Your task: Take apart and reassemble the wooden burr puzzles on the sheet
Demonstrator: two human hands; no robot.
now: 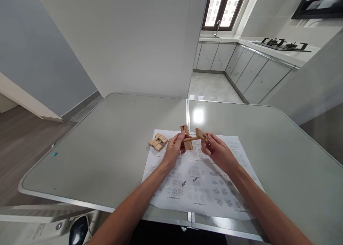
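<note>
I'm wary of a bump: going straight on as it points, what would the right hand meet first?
Beyond the wooden block it holds, the right hand would probably meet the wooden pieces in the left hand; depth is unclear.

The scene is viewed from the wearer's head, facing forward and down; table [107,141] seen close by, cupboards [264,75] and window [223,7] farther off.
</note>
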